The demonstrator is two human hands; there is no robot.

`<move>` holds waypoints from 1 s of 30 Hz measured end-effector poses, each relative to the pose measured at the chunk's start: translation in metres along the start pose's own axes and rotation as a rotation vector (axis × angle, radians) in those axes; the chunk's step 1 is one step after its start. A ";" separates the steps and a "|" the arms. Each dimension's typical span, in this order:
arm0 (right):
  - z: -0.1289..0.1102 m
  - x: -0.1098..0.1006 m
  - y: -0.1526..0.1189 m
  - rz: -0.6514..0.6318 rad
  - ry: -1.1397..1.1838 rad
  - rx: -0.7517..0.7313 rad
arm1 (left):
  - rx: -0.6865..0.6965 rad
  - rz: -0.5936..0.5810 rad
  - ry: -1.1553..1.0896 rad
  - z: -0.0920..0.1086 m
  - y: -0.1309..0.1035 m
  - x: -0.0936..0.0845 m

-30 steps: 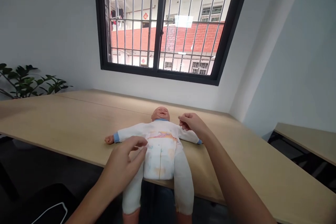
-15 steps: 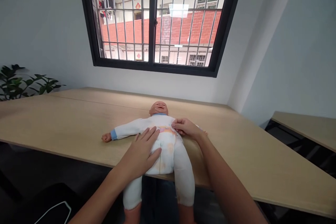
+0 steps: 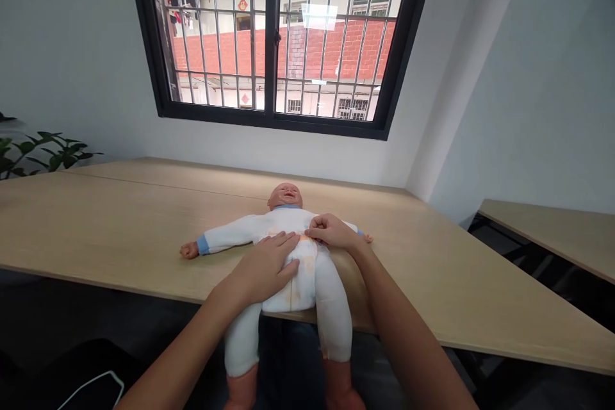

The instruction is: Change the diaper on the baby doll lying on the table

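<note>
Lying on its back on the table, the doll is stretched out in front of us, with its long axis running from our lap away toward the window. Its head is at the far end, face up, and its feet point back at us. The arms spread out to both sides, nearly square to the body; the one on our left shows down to its fist, while the one on our right is partly covered by our own hand. Both legs hang over the near edge of the table, slightly parted, white cloth down to the shins and bare below.

The white diaper wraps the doll's middle, its centre line pointing along the body and its lower end at the table edge. Orange marks run across its waist.

We have our left hand laid flat across the left part of the diaper, fingers straight and pointing up toward the chest. Our right hand is curled at the right side of the waist, fingertips against the orange strip; we cannot tell whether they pinch it or only press. The two hands are near each other, apart.

Off to our left a leafy plant stands by the wall.
</note>
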State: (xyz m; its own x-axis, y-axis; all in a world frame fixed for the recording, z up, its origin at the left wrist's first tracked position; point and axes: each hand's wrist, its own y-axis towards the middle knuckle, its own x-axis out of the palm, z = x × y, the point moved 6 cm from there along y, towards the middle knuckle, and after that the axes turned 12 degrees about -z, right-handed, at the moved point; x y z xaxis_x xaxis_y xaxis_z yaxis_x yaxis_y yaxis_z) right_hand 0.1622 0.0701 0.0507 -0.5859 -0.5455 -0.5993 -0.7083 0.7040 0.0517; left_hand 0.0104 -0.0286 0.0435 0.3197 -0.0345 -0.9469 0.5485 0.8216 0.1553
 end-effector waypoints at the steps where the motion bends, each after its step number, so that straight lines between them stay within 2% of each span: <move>1: 0.001 0.001 0.000 -0.009 0.036 -0.017 | 0.003 -0.008 -0.011 0.000 0.000 0.000; 5: 0.007 0.005 0.000 -0.054 0.241 -0.088 | -0.025 0.037 -0.040 0.003 -0.005 -0.001; 9: 0.017 0.007 -0.002 -0.113 0.376 -0.037 | -0.096 0.134 -0.031 0.013 -0.021 0.004; 15: 0.018 0.005 -0.006 -0.087 0.453 -0.022 | -0.284 0.400 -0.162 0.005 -0.068 0.023; 18: 0.021 0.006 -0.004 -0.060 0.505 -0.043 | -0.376 0.455 -0.265 -0.003 -0.096 0.027; 22: 0.022 0.002 0.000 -0.023 0.538 -0.039 | -0.521 0.475 -0.350 -0.004 -0.121 0.019; 24: 0.013 -0.003 -0.004 0.031 0.493 -0.005 | -0.524 0.479 -0.403 0.001 -0.122 0.017; 27: -0.011 -0.009 -0.027 0.204 0.392 0.071 | -0.507 0.486 -0.492 0.010 -0.112 0.017; 28: -0.020 -0.008 -0.039 0.273 0.360 0.100 | -0.510 0.491 -0.533 0.011 -0.108 0.018; 30: -0.036 0.005 -0.060 0.298 0.301 0.163 | -0.499 0.495 -0.637 0.012 -0.100 0.018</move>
State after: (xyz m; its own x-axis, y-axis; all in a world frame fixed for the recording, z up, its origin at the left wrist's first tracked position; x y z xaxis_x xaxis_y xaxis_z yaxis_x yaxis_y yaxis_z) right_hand 0.1881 0.0087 0.0737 -0.8601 -0.3996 -0.3170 -0.4346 0.8995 0.0455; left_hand -0.0288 -0.1181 0.0143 0.8699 0.2000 -0.4509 -0.1088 0.9694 0.2199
